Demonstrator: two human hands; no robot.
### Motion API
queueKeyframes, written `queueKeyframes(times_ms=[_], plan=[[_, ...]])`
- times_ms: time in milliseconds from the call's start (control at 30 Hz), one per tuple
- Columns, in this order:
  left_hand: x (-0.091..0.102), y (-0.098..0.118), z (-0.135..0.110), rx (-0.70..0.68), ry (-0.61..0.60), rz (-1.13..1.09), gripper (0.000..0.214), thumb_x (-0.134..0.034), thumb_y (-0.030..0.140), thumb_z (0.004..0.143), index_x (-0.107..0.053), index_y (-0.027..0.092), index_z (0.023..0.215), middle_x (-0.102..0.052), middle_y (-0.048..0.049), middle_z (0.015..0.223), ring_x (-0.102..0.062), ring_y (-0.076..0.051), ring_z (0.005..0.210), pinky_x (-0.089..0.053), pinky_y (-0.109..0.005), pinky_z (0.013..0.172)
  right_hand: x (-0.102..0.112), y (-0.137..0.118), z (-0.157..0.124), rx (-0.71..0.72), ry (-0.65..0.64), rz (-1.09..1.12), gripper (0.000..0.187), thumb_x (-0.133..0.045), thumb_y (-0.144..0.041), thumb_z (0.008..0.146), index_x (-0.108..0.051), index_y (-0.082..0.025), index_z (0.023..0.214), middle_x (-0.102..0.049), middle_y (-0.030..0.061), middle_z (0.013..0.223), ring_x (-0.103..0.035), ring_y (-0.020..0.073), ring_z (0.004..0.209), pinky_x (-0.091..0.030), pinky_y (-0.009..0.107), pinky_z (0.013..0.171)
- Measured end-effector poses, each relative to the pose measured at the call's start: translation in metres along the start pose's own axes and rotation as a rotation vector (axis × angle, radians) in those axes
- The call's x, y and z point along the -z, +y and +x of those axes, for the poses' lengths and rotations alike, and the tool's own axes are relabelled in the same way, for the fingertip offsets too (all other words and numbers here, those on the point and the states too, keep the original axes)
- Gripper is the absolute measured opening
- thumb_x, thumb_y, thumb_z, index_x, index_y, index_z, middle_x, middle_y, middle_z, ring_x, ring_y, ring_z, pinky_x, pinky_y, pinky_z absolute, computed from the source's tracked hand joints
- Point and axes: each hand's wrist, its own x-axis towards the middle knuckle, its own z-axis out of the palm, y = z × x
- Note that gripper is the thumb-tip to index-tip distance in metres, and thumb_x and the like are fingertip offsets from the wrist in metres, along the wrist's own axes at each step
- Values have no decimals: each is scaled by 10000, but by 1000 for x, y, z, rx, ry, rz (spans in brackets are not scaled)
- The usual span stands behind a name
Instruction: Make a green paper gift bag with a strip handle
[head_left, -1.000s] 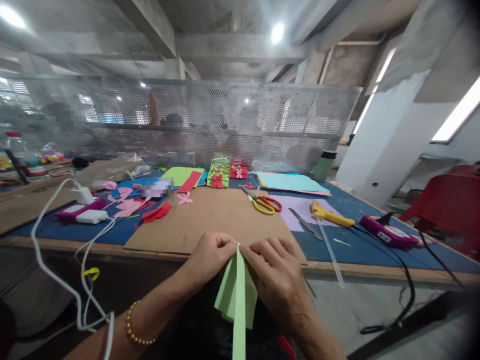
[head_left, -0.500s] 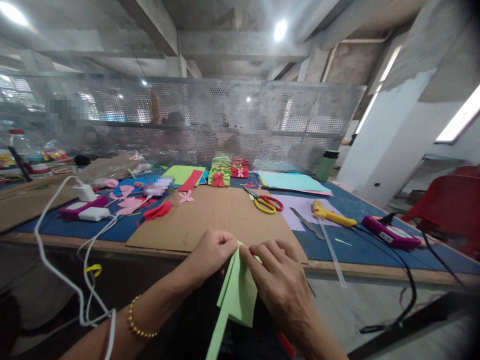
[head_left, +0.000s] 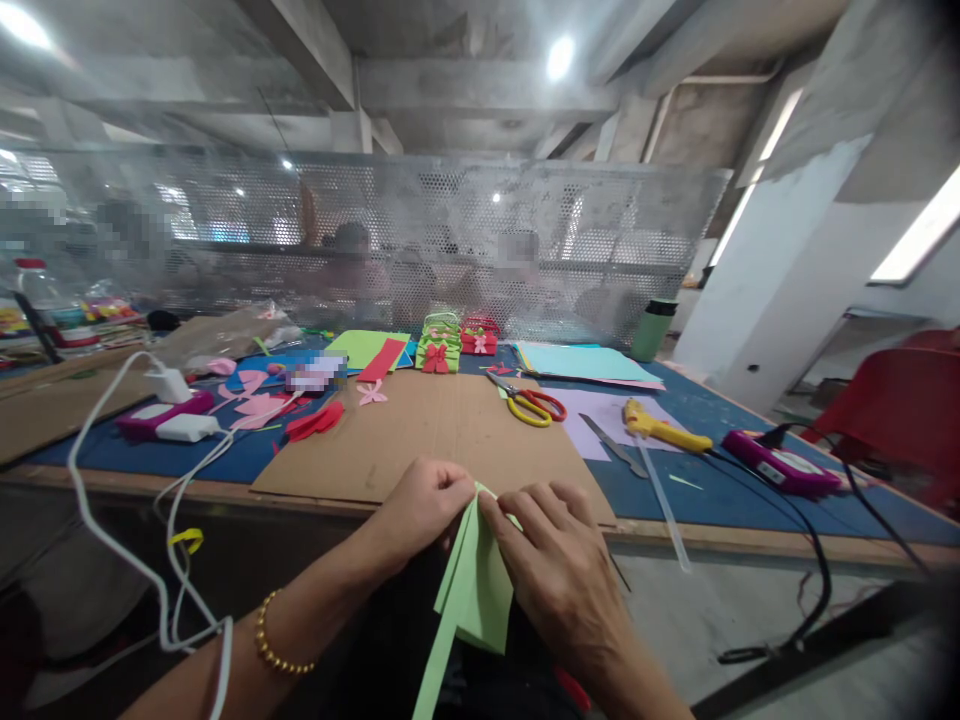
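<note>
A folded piece of light green paper [head_left: 484, 590] hangs below the table's front edge, with a long narrow strip running down from it. My left hand [head_left: 431, 505] pinches its top corner between thumb and curled fingers. On the other side, my right hand [head_left: 551, 550] grips the same paper close to that corner, thumb and forefinger on the fold. The fingertips of both hands nearly meet. Beyond them lies a flat sheet of brown cardboard [head_left: 442, 440] on the blue table.
Scissors [head_left: 536, 405] with yellow and red handles rest on the cardboard's right side. Further right are a craft knife [head_left: 611, 445], a yellow glue gun [head_left: 667, 430] and a purple power strip [head_left: 780, 465]. White cables [head_left: 161, 560] hang at left. Small green paper bags [head_left: 439, 345] stand behind.
Almost nothing differs. Both hands keep their hold on the green paper in the same place, and the things on the table have not moved.
</note>
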Motion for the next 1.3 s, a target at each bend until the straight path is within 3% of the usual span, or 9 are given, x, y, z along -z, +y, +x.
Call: queueKeyframes(times_ms=[167, 300, 467, 633, 833, 1167, 1300], plan=[[4, 1, 1, 11, -49, -58, 365, -645, 481, 784, -578, 158, 627, -462, 51, 503, -420, -90, 459, -352, -208, 438, -3, 2, 0, -40, 6, 16, 278, -435, -118, 1016, -698, -105, 1105, -654, 71, 793, -539, 218, 769, -382, 396, 743], [9, 3, 2, 23, -90, -109, 444, -687, 573, 761, -628, 137, 705, -527, 25, 567, -450, -92, 488, -367, -210, 462, -3, 6, -1, -90, 32, 112, 314, -456, -79, 968, -674, -135, 1188, -681, 89, 914, -576, 217, 828, -396, 387, 731], [15, 6, 6, -8, 29, -114, 428, -670, 557, 789, -570, 155, 683, -500, 43, 566, -440, -86, 485, -364, -203, 463, 12, -1, -5, -127, 101, 206, 355, -481, -34, 924, -660, -152, 1206, -670, 120, 1047, -566, 244, 924, -397, 404, 775], [16, 7, 11, -66, 114, -95, 412, -665, 518, 789, -556, 151, 637, -476, 51, 558, -422, -82, 509, -338, -197, 478, 15, -19, -8, -67, 46, 262, 372, -541, -86, 908, -649, -159, 1256, -661, 123, 1184, -556, 264, 1038, -397, 428, 875], [11, 5, 15, -38, 146, -92, 397, -647, 518, 760, -548, 160, 623, -445, 63, 541, -394, -82, 487, -306, -201, 460, -6, -27, -12, -38, 169, 180, 283, -577, -90, 939, -682, -142, 1197, -745, 90, 1077, -618, 237, 1011, -375, 430, 948], [10, 4, 17, 17, 169, -62, 318, -665, 430, 713, -545, 161, 593, -445, 63, 505, -385, -68, 436, -296, -182, 404, -8, -39, -9, -105, 206, 130, 276, -613, -132, 922, -694, -170, 1184, -749, 60, 912, -632, 224, 852, -383, 417, 869], [8, 4, 17, 19, 154, -64, 317, -636, 448, 731, -536, 179, 596, -438, 69, 456, -388, -75, 376, -331, -186, 345, -12, -39, -11, -70, 221, 113, 255, -568, -150, 959, -719, -204, 1158, -727, 55, 871, -614, 212, 838, -388, 411, 860]])
